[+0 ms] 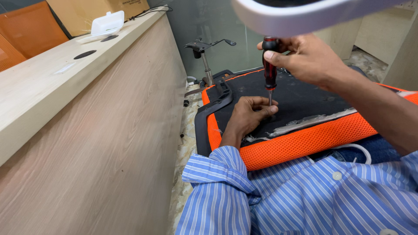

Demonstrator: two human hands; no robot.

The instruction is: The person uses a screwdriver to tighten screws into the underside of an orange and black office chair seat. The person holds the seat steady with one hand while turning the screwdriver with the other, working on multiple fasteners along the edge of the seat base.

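Right hand (311,58) is gripping screwdriver (270,65) upright; left hand (250,114), fingers pinched, is steadying its tip on upturned seat (305,98) across lap. Tip could slip toward those fingers if pressure tilts.

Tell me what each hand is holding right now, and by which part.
Right hand grips the screwdriver by its red-black handle top. Left hand pinches its shaft near the tip, resting on the seat underside.

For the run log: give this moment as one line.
right hand: grips screwdriver upright | left hand: steadies its tip on seat cushion underside | armrest: lies on cushion | desk: at left
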